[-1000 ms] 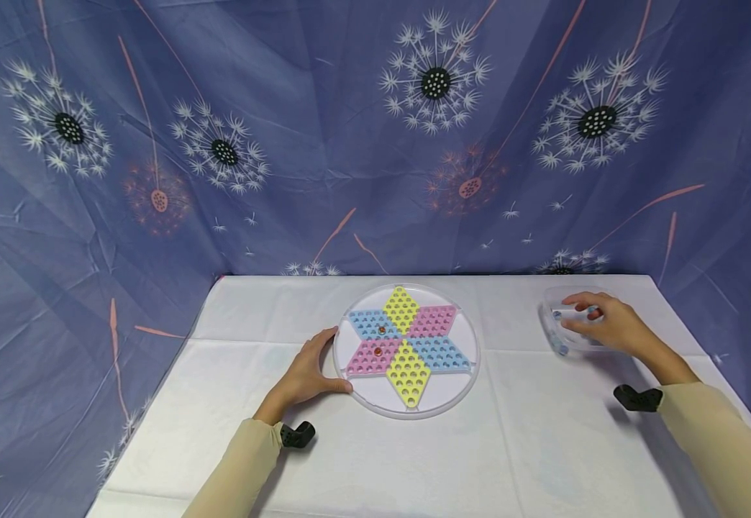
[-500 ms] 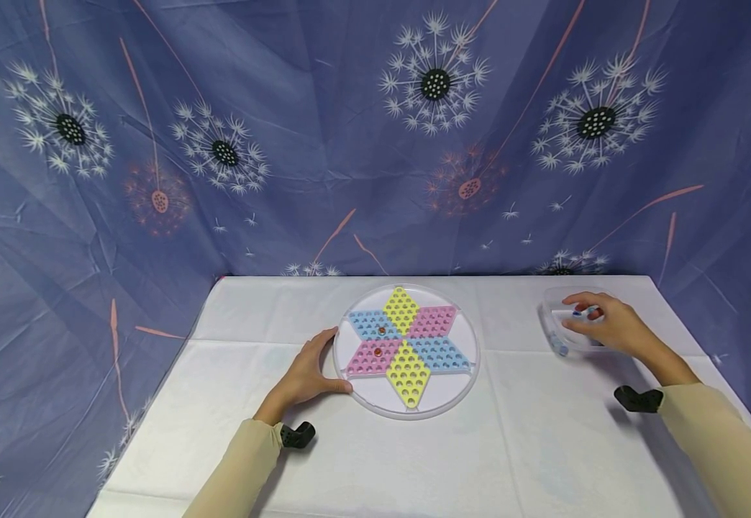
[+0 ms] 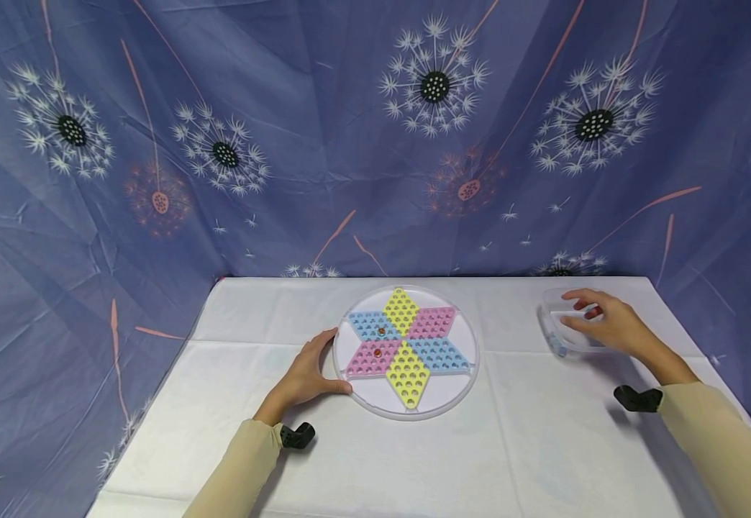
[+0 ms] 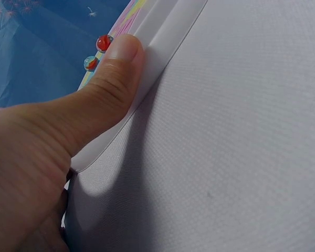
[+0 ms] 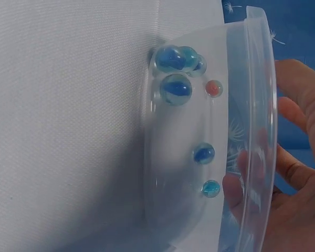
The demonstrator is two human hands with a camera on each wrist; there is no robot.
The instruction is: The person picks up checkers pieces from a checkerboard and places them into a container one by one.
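A round Chinese checkers board (image 3: 369, 396) with a star of yellow, pink and blue points lies on the table. My left hand (image 3: 306, 374) rests at its left rim, fingers and thumb spread along the edge. The left wrist view shows the thumb (image 4: 107, 84) over the rim, beside a red marble (image 4: 103, 43) and a clear marble with orange swirl (image 4: 91, 63). My right hand (image 3: 605, 325) reaches into a clear plastic box (image 5: 260, 105), fingers loosely bent and apart. No marble shows between them. Inside lie several blue marbles (image 5: 176, 90), an orange marble (image 5: 213, 88) and a teal marble (image 5: 211, 188).
A white cloth (image 3: 511, 446) covers the table. Behind it hangs a blue curtain (image 3: 324, 144) with a dandelion print. A black wrist device (image 3: 298, 435) sits by the left sleeve, another black device (image 3: 637, 398) by the right.
A blue marble visible in the box shifted toward the right fingers, then dropped out of the head view. Both hands stay nearly where they were.
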